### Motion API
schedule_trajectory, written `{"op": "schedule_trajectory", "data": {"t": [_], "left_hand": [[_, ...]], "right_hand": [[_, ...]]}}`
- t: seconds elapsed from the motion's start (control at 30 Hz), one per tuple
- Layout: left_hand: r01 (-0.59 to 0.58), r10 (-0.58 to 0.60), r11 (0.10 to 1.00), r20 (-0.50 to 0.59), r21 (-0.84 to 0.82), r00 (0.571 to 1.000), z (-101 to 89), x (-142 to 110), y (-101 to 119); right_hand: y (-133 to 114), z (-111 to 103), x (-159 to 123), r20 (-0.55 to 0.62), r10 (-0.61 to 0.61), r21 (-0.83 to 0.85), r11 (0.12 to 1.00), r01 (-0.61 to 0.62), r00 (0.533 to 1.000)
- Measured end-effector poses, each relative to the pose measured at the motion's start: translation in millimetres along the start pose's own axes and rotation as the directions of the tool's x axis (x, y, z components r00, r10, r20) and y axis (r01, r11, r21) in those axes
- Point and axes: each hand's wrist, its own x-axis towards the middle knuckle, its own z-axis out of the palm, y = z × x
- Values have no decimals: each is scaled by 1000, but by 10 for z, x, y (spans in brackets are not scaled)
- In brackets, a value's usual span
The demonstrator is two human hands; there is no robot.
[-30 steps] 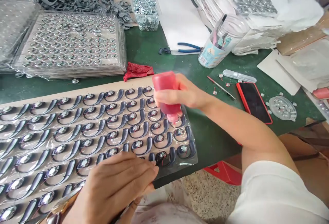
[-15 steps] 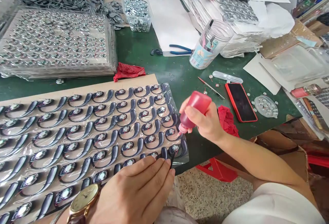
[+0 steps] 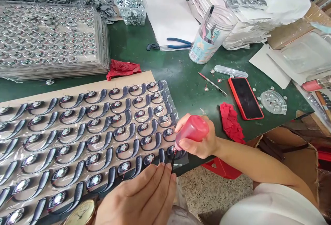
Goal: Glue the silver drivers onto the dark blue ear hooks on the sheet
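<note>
My right hand (image 3: 208,144) grips a soft red squeeze bottle (image 3: 194,128), tilted with its nozzle down at the near right corner of the sheet. The nozzle is right at a dark hook-shaped earpiece (image 3: 182,154) with a small round silver speaker; whether it touches is hidden. My left hand (image 3: 139,197), fingers pressed together, holds a thin black pointed tool (image 3: 173,160) whose tip reaches the same earpiece; most of the tool is hidden. Rows of similar earpieces lie on the plastic-covered cardboard sheet (image 3: 148,77), each with a speaker and fine wires.
Stacked trays of speakers (image 3: 51,39) stand back left, beside a tub of metal parts (image 3: 129,6). Behind are blue-handled pliers (image 3: 178,43) and a clear jar (image 3: 204,45). To the right lie a red-cased phone (image 3: 245,98), red cloth (image 3: 231,123) and a pointed metal tool (image 3: 213,84).
My right hand has brought the bottle down and slightly left, so its nozzle now meets the corner earpiece. My left hand stays by that earpiece. The whole view has shifted a little.
</note>
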Motion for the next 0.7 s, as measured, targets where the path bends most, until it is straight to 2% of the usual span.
{"op": "schedule_trajectory", "data": {"t": [0.2,0.43,0.57,0.7], "left_hand": [[18,-18,1000,-9,-9,1000,29,59,-19],[-8,8,1000,0,-9,1000,30,27,-36],[-32,31,999,-61,-26,998,64,-5,-67],[-15,12,998,-49,-65,999,31,5,-107]], "right_hand": [[-14,-10,30,30,-109,-104,988,111,994],[-27,-17,18,-21,-51,-173,984,47,998],[-47,-11,31,-28,-24,-98,995,21,999],[-50,-12,30,-80,60,-14,998,-61,995]]}}
